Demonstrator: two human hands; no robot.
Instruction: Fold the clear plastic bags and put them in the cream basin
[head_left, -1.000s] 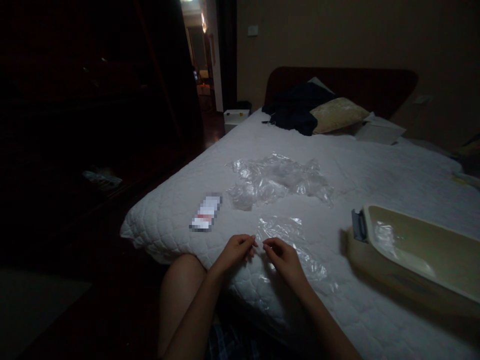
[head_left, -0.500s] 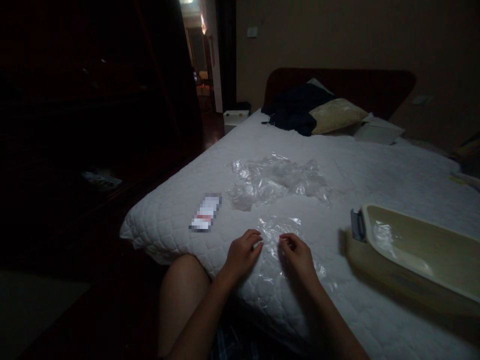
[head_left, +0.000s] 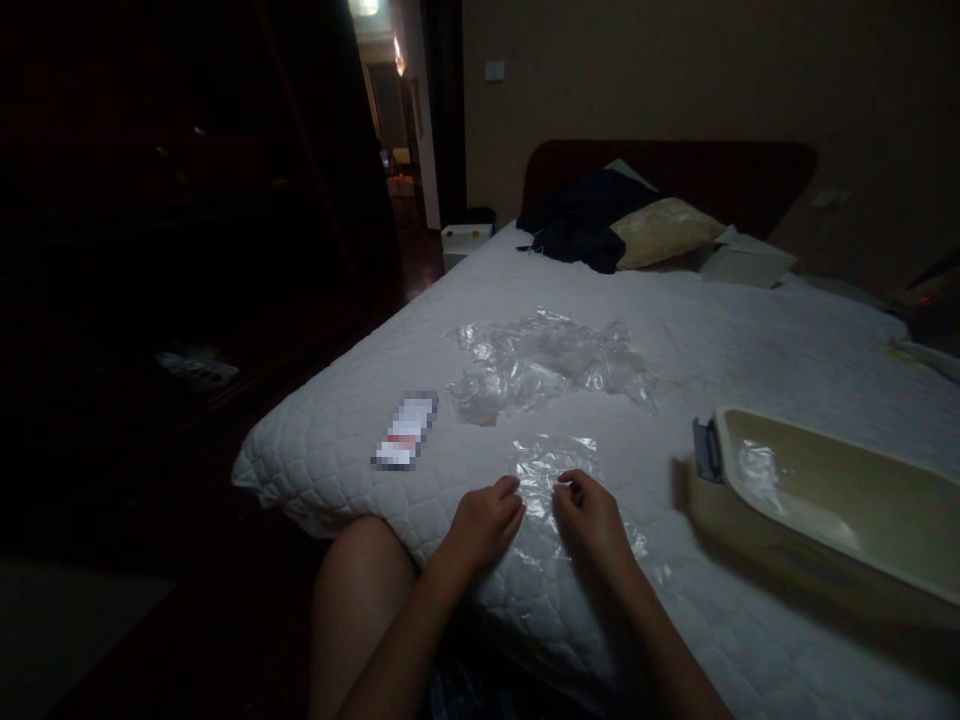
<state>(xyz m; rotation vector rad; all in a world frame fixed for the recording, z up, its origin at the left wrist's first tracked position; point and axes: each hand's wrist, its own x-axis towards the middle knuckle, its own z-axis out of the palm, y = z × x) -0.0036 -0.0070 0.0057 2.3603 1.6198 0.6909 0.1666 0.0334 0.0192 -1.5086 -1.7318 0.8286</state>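
On bed [head_left: 330,445], at clear plastic [head_left: 538,468], with left hand [head_left: 486,522] loosely curled, right hand [head_left: 591,510] narrowed, cannot tell if gripping; might tear it by tugging unevenly.

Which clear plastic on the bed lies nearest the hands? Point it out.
The smaller sheet, showing between the left hand and right hand; the larger, crumpled heap lies farther off, toward the headboard.

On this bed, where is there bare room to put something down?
The white quilt is bare between the crumpled plastic, pillow and tub; also left of the pixelated item. It is crowded at the flatter plastic, by the left hand and right hand.
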